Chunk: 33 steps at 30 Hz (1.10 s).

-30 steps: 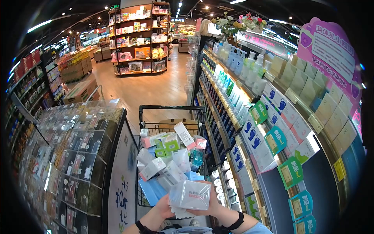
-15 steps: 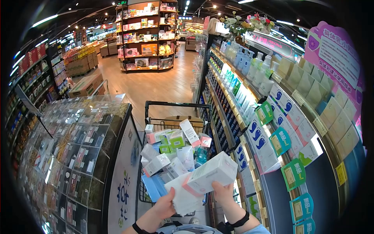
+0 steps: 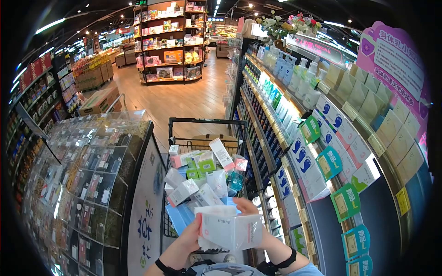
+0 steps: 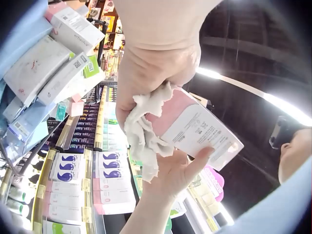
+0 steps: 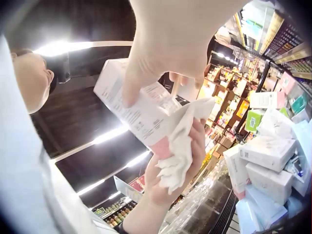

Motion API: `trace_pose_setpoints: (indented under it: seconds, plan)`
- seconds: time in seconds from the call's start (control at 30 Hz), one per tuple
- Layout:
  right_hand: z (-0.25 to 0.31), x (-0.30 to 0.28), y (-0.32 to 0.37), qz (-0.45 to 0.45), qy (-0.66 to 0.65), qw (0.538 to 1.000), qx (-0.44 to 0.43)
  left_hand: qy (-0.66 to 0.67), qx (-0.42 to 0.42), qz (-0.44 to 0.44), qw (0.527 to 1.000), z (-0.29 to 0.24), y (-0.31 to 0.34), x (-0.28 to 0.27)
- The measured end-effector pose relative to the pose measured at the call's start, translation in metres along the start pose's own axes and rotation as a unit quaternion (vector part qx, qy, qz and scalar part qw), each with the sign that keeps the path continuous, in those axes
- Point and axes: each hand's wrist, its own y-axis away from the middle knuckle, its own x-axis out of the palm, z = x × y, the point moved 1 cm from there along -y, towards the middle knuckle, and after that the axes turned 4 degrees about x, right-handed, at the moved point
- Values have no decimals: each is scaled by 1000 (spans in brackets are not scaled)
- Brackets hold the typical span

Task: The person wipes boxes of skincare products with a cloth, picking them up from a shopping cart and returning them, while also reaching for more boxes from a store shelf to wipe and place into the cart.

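Low in the head view, a white and pink carton (image 3: 232,230) with a glossy clear wrap is held between both hands above the cart. My left hand (image 3: 188,237) grips its pink end, with a crumpled white cloth (image 5: 179,151) between that hand and the carton. In the right wrist view, the thumb of my right hand (image 5: 163,58) lies along the printed side. The fingers of that hand reach round behind the carton. Small print covers the carton's side (image 4: 200,131) in the left wrist view.
A black shopping cart (image 3: 207,120) holds many small boxes, a green and white pack (image 3: 206,162) and a teal bottle (image 3: 236,181). Stocked shelves with stacked boxes (image 3: 304,161) line the right. Clear bulk bins (image 3: 87,184) stand on the left.
The carton has turned from tilted up at the right to nearly level, its end facing the head camera, and has moved lower and left. The cloth is now mostly behind it in the head view.
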Motion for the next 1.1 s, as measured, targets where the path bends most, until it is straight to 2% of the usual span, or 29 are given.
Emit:
trace_pose_setpoints:
  seconds: [0.07,0.13,0.17,0.23,0.27,0.3,0.33,0.37,0.4,0.43,0.47,0.53,0.57,0.63,0.67,0.73,0.77,0.8,0.83,0.87,0.93,0.97,1.0,1.03,1.07,1.1]
  plan:
    - [-23,-5,4,153,55,986,29,-20,-28,3,999,2,0,3]
    - [-13,-3,5,114,76,990,24,-34,-44,-50,997,1,3,15]
    - [-3,-5,3,93,79,992,26,-35,-45,-49,997,2,2,14]
    - [-1,-6,7,71,82,994,29,-15,12,-74,997,4,3,12]
    - [-8,-8,14,20,88,994,54,-15,11,-74,997,5,5,14]
    - [-12,-9,16,-31,93,992,78,-77,45,-95,991,4,8,17]
    - [-12,-10,15,-31,93,992,77,-137,79,-117,980,4,9,18]
    - [-12,-11,13,-44,97,988,112,-138,79,-117,980,6,8,18]
    - [-13,-12,12,-58,101,982,148,-288,189,-57,937,6,6,19]
    - [-22,-7,15,-63,64,982,167,-426,292,5,856,7,5,22]
    - [-25,-2,16,-64,64,982,167,-427,292,6,856,7,4,24]
    - [-28,8,17,-46,82,989,112,-346,295,59,889,-2,3,36]
    - [-34,11,17,-24,38,989,137,-347,292,59,889,-9,4,45]
    - [-45,12,18,-34,-3,985,166,-413,370,118,824,-25,8,65]
    - [-46,13,17,-43,-43,979,193,-412,364,112,828,-28,6,68]
    - [-37,10,11,-72,-64,986,140,-514,405,129,745,-29,7,67]
    - [-38,6,11,-102,-137,969,180,-515,393,122,752,-28,7,61]
    - [-40,0,11,-133,-208,944,217,-550,379,106,737,-26,4,54]
    - [-39,-4,9,-152,-225,940,207,-584,365,92,719,-22,2,47]
    - [-39,-9,8,-172,-240,935,196,-584,357,89,724,-18,0,38]
    - [-43,-17,11,-164,-266,930,193,-524,267,48,807,-10,0,18]
    - [-43,-20,11,-183,-301,914,200,-479,158,4,864,-11,2,10]
    - [-44,-21,11,-198,-336,897,207,-476,153,-3,866,-12,2,6]
    - [-46,-22,11,-214,-338,894,203,-238,126,-43,962,-13,2,-2]
    - [-41,-25,8,-207,-339,890,223,17,99,-82,992,-17,4,-7]
    - [-37,-26,6,-205,-326,899,208,37,118,-67,990,-24,7,-3]
